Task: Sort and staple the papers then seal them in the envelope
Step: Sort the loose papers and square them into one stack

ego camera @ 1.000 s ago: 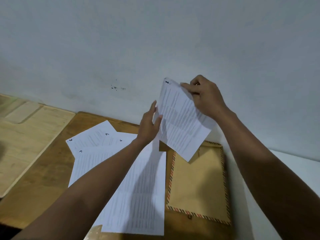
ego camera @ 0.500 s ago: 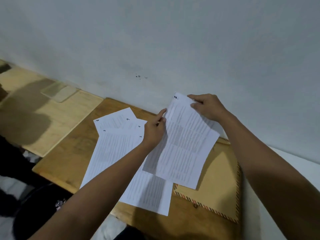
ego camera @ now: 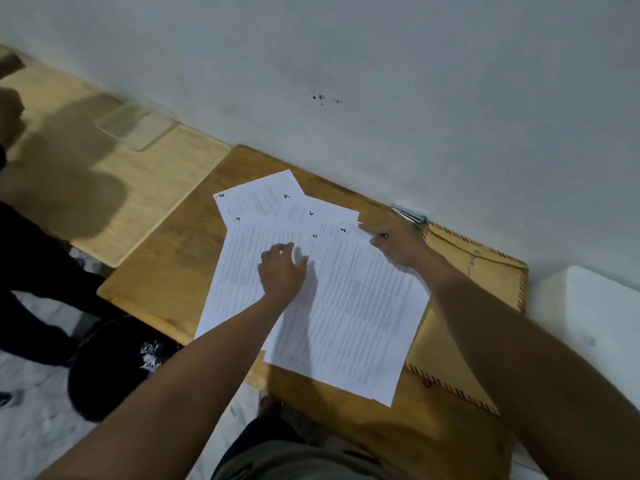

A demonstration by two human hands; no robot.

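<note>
- A brown wooden table (ego camera: 166, 271) stands against the wall.
- A lighter wooden table (ego camera: 156, 188) sits just beside it on the left, with a dark shadow lying across its top.
- A clear flat rectangular piece (ego camera: 135, 128) lies on the lighter table near the wall.
- The pale wall (ego camera: 381, 64) carries a few small dark specks (ego camera: 323, 98).
- A white surface (ego camera: 595, 306) shows at the right edge.
- A pale speckled floor (ego camera: 31, 393) is below.

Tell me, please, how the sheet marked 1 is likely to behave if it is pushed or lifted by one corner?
The sheet marked 1 is thin, so it would probably droop from one corner. It lies on other papers, so a push likely slides it easily. Its lower edge overhangs the table, so it may slip off.
</note>
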